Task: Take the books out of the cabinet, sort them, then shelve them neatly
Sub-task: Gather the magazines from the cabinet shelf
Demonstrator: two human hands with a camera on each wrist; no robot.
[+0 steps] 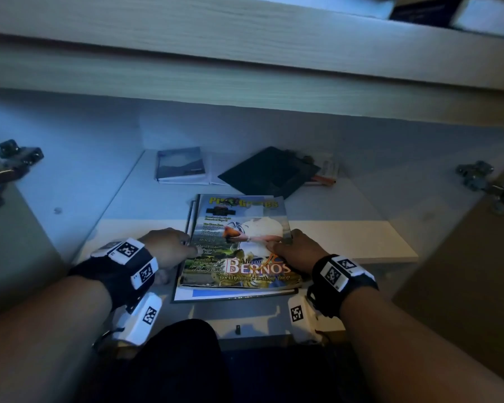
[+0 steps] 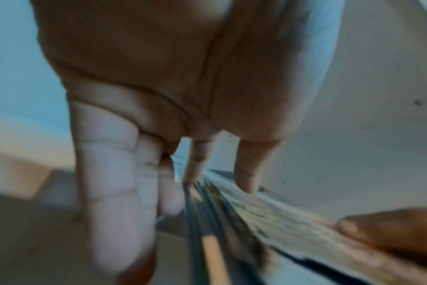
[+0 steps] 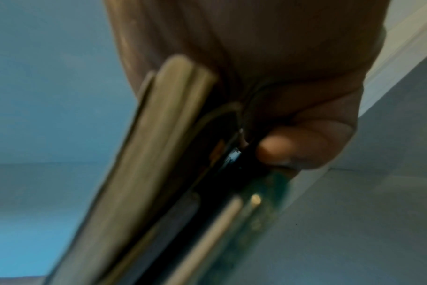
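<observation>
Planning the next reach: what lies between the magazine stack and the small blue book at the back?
Head view: only bare white shelf separates the magazine stack from the small blue book.

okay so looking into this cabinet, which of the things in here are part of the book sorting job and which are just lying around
Part of the job:
- magazine stack, gripped at its sides by the left hand and right hand
- small blue book at the back
- black book at the back

Just lying about:
- pencil beside the black book
- door hinges
</observation>
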